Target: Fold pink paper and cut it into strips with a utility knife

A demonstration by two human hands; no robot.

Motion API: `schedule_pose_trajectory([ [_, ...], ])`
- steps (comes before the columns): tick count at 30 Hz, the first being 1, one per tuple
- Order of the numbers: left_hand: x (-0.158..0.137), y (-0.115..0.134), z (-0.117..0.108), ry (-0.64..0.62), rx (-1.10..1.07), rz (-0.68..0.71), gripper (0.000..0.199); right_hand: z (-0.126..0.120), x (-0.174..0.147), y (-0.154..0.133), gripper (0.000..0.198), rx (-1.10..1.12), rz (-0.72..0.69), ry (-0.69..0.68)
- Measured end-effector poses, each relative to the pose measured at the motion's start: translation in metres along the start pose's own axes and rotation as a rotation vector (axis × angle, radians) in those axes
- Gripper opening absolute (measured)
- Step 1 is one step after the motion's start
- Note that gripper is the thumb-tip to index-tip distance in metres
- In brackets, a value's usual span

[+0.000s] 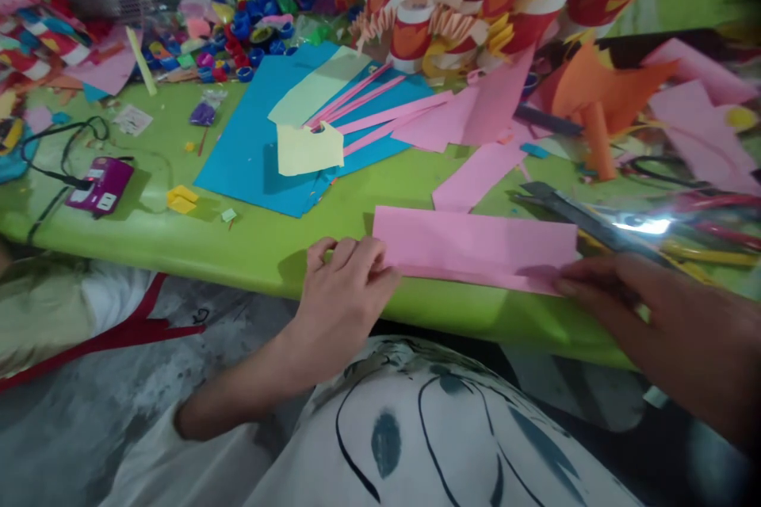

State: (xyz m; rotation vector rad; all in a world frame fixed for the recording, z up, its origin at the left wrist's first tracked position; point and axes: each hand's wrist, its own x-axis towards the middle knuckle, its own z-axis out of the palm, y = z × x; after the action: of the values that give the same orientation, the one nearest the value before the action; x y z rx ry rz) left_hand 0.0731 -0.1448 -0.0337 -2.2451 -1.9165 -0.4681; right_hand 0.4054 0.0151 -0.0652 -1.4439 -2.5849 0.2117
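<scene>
A long strip of pink paper (476,242) lies at the table's front edge, its near side folded up in a narrow band. My left hand (350,285) pinches the strip's left end, fingers curled in. At the right end, my right hand (624,293) grips the folded corner between thumb and fingers. Just behind the right hand is a dark, long-bladed tool (564,214), perhaps a cutter or scissors; its kind is unclear. Another pink paper piece (476,178) lies behind the strip.
Blue sheets (250,150) carry a pale yellow scrap (309,150) and thin pink strips. Paper-cup figures (410,32) stand at the back. A purple box with a cable (101,186) sits left. Orange paper (606,91) and several tools crowd the right of the green table (238,245).
</scene>
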Motion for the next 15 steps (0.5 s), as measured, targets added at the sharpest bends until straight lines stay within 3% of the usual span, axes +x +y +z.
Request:
schedule_pose_trajectory([
  [4,-0.002,0.007,0.006,0.162,0.110,0.280,0.025,-0.027,0.012,-0.033,0.047,0.098,0.113,-0.157],
  [7,-0.006,0.010,0.011,0.160,0.170,0.359,0.028,-0.038,0.016,-0.045,0.043,0.109,0.156,-0.190],
  [12,-0.008,0.010,0.009,0.069,0.085,0.218,0.032,-0.039,0.019,-0.044,0.035,0.125,0.135,-0.242],
  [15,0.002,0.011,0.004,0.014,0.063,0.120,0.037,-0.030,0.017,-0.036,0.035,0.147,0.080,-0.185],
])
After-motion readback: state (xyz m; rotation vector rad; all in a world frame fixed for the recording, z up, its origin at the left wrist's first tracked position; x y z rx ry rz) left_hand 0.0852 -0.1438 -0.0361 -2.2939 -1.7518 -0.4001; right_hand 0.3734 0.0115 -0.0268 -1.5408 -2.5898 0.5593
